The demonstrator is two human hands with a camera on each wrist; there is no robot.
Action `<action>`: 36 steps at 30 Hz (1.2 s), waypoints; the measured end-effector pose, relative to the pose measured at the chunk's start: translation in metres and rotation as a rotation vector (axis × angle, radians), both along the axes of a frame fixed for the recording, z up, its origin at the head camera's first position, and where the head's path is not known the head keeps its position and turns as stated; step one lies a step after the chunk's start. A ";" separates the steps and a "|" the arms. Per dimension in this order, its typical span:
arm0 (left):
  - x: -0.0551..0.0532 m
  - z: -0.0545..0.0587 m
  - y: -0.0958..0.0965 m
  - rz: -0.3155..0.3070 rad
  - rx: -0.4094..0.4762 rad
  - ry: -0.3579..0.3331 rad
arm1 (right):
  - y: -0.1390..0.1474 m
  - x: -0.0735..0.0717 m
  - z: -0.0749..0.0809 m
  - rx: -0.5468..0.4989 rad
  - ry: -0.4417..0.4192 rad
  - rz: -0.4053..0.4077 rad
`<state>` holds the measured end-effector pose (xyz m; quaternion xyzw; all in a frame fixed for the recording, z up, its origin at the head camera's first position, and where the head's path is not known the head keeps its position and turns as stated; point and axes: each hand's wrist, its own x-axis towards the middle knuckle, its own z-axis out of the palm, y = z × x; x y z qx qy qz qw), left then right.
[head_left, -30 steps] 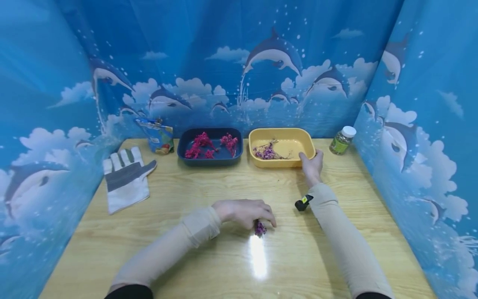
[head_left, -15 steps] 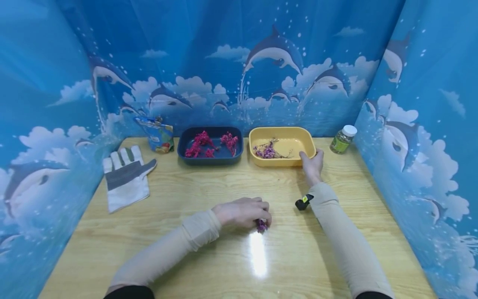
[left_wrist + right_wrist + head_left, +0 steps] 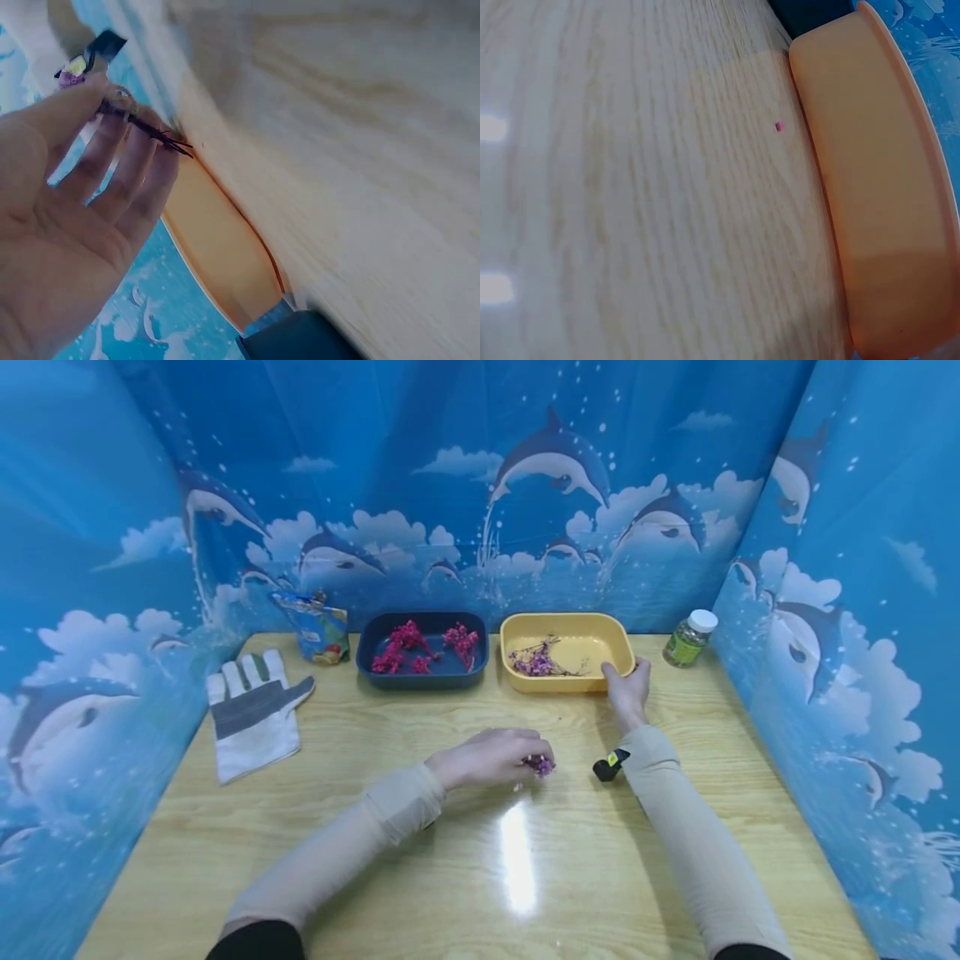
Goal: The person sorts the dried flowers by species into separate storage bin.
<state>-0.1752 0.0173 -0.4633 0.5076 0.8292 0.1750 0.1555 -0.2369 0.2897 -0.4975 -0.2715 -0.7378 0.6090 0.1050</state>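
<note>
My left hand (image 3: 495, 757) pinches a small sprig of purple dried flowers (image 3: 542, 766) above the table in front of the yellow tray. In the left wrist view, its dark stems (image 3: 157, 135) stick out past the fingers. At the right end of the yellow tray (image 3: 555, 685), my right hand (image 3: 628, 692) grips the wall, thumb over the rim. Purple dried flowers (image 3: 536, 662) lie in the tray's left half. The right wrist view shows the tray's outer side (image 3: 885, 165) but hardly any of the hand.
Left of the yellow tray stands a dark blue tray (image 3: 423, 682) with pink dried flowers (image 3: 405, 639). A work glove (image 3: 255, 718) and a blue pouch (image 3: 318, 631) are at the left. A white-capped jar (image 3: 686, 643) stands far right. A pink crumb (image 3: 779, 126) lies on the table.
My left hand has picked the purple dried flowers up off the table and moved with them toward the trays. The right hand stays at the yellow tray's end.
</note>
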 end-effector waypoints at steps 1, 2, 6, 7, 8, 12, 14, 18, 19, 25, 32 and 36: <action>-0.004 0.002 0.001 0.022 0.030 -0.019 | 0.000 0.000 0.000 0.002 -0.001 0.000; -0.007 0.003 0.002 0.046 0.064 -0.030 | 0.000 0.000 0.000 0.003 -0.001 0.000; -0.022 0.009 0.008 0.118 0.180 -0.043 | -0.001 0.000 0.001 0.005 -0.002 -0.005; -0.026 0.011 0.011 0.128 0.202 -0.046 | -0.001 0.000 0.002 0.005 -0.004 -0.008; -0.030 0.013 0.013 0.141 0.217 -0.045 | -0.001 0.000 0.002 0.005 -0.006 -0.010; -0.044 0.023 0.022 0.185 0.240 -0.038 | 0.000 0.001 0.002 0.004 -0.005 -0.011; -0.051 0.028 0.026 0.211 0.237 -0.033 | 0.000 0.002 0.002 0.007 -0.003 -0.007; -0.063 0.035 0.032 0.262 0.242 -0.069 | 0.001 0.002 0.001 0.013 0.003 -0.001; -0.066 0.036 0.033 0.275 0.249 -0.080 | 0.001 0.001 0.001 0.017 0.003 0.000; -0.082 0.041 0.042 0.358 0.316 -0.144 | 0.003 0.001 -0.002 0.020 0.013 -0.003; -0.097 0.041 0.054 0.474 0.355 -0.213 | 0.003 0.000 -0.003 0.010 0.002 -0.009; -0.104 0.040 0.059 0.510 0.379 -0.252 | 0.002 -0.001 -0.004 0.007 -0.001 -0.005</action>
